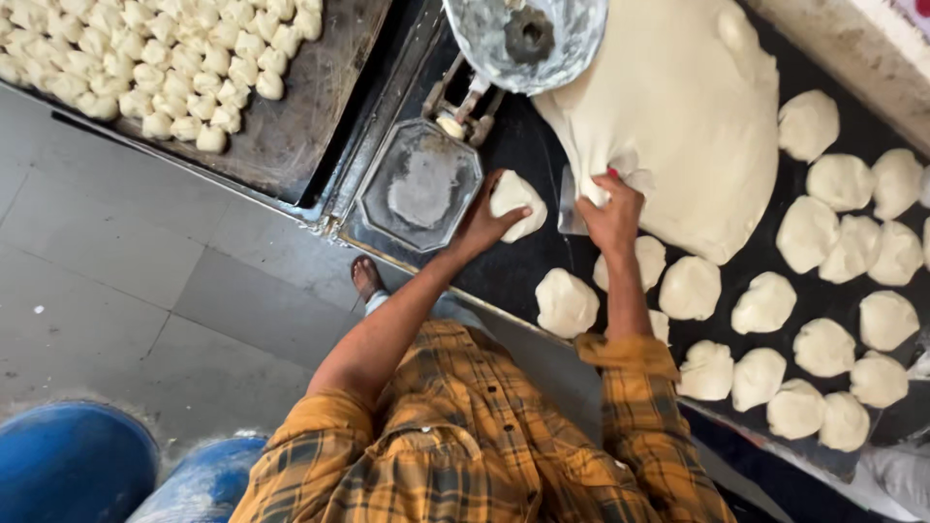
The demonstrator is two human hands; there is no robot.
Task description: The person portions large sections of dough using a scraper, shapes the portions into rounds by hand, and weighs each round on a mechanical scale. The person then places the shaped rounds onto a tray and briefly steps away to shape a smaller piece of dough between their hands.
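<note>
Hands work at the worktop's near edge: left hand (481, 221) cups a dough piece (516, 204), right hand (610, 215) grips the scraper (570, 205) against the dough mass (678, 116).

A pale, smooth, rounded lump of cut dough (517, 204) sat cupped in the fingers of the left hand (481, 221), raised just above the dark worktop. Just to the right of it, a large, soft, cream-white mound of dough (678, 116) spread away from the right hand (610, 215), its near corner pinched and puckered under that hand's fingers. A thin, flat metal scraper blade (570, 208) stood upright against the mound's edge, just left of the right hand.
</note>
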